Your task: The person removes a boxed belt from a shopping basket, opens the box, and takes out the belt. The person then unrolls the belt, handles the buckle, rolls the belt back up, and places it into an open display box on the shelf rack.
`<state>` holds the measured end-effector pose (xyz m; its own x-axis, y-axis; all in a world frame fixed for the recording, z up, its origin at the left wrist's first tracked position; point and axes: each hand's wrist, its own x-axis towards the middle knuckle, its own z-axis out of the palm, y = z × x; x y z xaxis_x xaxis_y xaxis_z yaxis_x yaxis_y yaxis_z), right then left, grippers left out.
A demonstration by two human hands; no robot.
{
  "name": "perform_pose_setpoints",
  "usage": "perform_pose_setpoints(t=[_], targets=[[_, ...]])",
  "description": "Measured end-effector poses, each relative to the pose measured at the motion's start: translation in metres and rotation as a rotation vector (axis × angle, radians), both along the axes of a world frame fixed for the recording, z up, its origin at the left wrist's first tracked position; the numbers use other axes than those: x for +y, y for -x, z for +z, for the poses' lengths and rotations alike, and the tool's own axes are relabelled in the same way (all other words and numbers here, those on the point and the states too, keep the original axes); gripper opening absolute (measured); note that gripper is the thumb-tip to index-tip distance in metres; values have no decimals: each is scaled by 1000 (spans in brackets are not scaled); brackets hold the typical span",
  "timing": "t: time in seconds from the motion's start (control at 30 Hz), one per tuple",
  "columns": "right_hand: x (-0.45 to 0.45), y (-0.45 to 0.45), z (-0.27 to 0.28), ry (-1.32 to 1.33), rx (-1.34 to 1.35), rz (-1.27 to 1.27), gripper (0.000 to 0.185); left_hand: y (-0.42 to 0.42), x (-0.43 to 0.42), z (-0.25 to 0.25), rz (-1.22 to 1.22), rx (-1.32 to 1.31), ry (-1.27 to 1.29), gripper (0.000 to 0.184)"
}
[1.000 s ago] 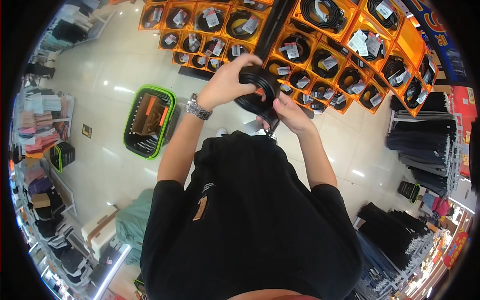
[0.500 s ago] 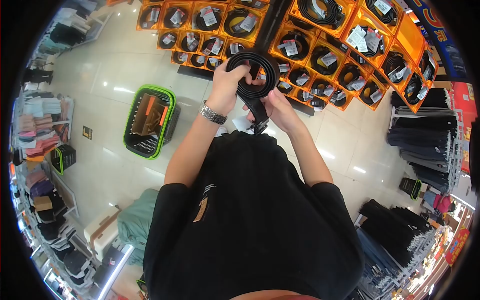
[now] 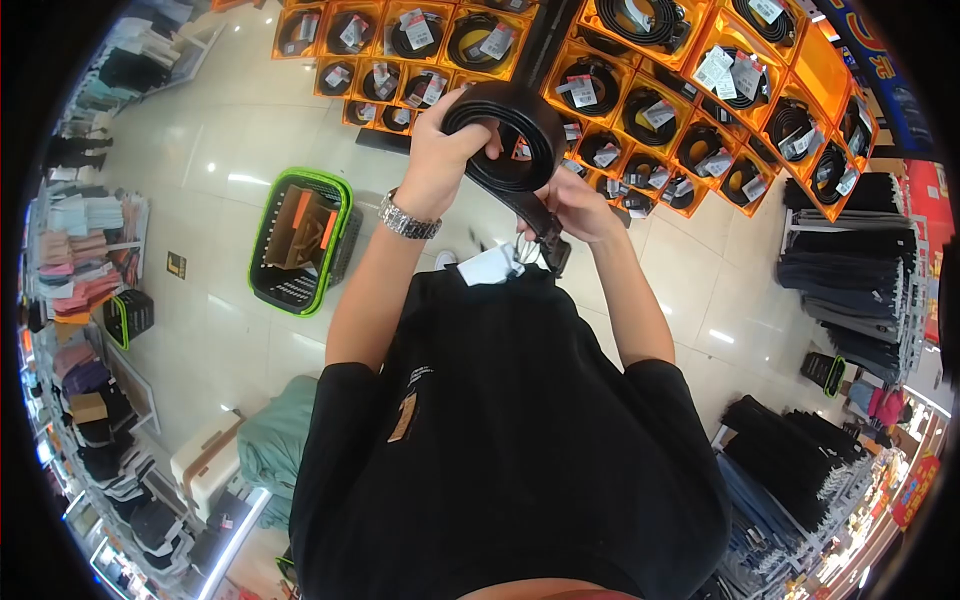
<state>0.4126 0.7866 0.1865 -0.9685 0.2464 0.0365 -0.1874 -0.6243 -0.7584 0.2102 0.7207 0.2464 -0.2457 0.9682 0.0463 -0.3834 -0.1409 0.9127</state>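
Note:
A coiled black belt is held up in front of my body. My left hand is wrapped round the coil's left side, with fingers through its middle. My right hand grips the belt's lower end, just under the coil and beside the buckle. A white tag hangs by the buckle on a thin string. Beyond the hands, orange boxes hold more coiled belts with tags.
A green-rimmed black basket with brown and orange items stands on the floor at left. Folded clothes fill shelves at far left. Dark trousers hang at right, with more garments at lower right.
The coil has turned and tilted, and its side faces up more. The buckle end has moved slightly right, and the white tag now shows fully below it.

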Motion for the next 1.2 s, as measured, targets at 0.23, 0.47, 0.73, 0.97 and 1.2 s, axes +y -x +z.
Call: perform_pose_setpoints(t=[0.23, 0.47, 0.73, 0.97, 1.2], targets=[[-4, 0, 7, 126, 31, -140, 83, 10, -2, 9, -16, 154, 17, 28], [-6, 4, 31, 327, -196, -81, 83, 28, 3, -15, -126, 201, 88, 26], [-24, 5, 35, 584, -172, 6, 86, 35, 5, -39, -335, 252, 181, 22], [-42, -1, 26, 739, -172, -41, 75, 26, -7, -52, -297, -28, 213, 17], [-43, -5, 29, 818, -83, -97, 74, 25, -17, -93, -215, -79, 291, 3]])
